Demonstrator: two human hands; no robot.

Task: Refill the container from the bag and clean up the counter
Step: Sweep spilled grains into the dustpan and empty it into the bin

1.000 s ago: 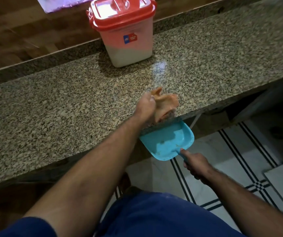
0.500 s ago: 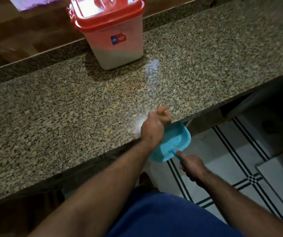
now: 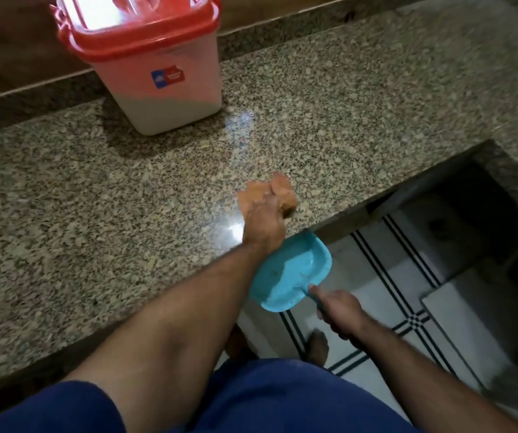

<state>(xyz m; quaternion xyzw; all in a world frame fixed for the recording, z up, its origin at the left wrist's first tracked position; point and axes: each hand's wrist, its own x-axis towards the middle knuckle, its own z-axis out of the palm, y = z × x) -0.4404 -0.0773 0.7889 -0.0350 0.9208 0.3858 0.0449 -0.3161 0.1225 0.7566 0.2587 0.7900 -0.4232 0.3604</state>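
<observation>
A clear container (image 3: 161, 89) with a red lid stands at the back of the granite counter (image 3: 79, 214), white contents filling its lower part. My left hand (image 3: 262, 223) presses an orange cloth (image 3: 278, 190) onto the counter near its front edge. Just below that edge, my right hand (image 3: 342, 310) grips the handle of a blue dustpan (image 3: 292, 273), held with its mouth under the counter lip. A few specks lie in the pan. No bag is in view.
A raised granite ledge and wood panel run behind the container. The counter steps back at the right around a dark recess (image 3: 457, 198). White floor tiles with black stripes (image 3: 401, 295) lie below. My feet show near the counter base.
My left hand with the cloth swept to the counter's edge over the dustpan, then moved back onto the counter. The dustpan stays under the edge.
</observation>
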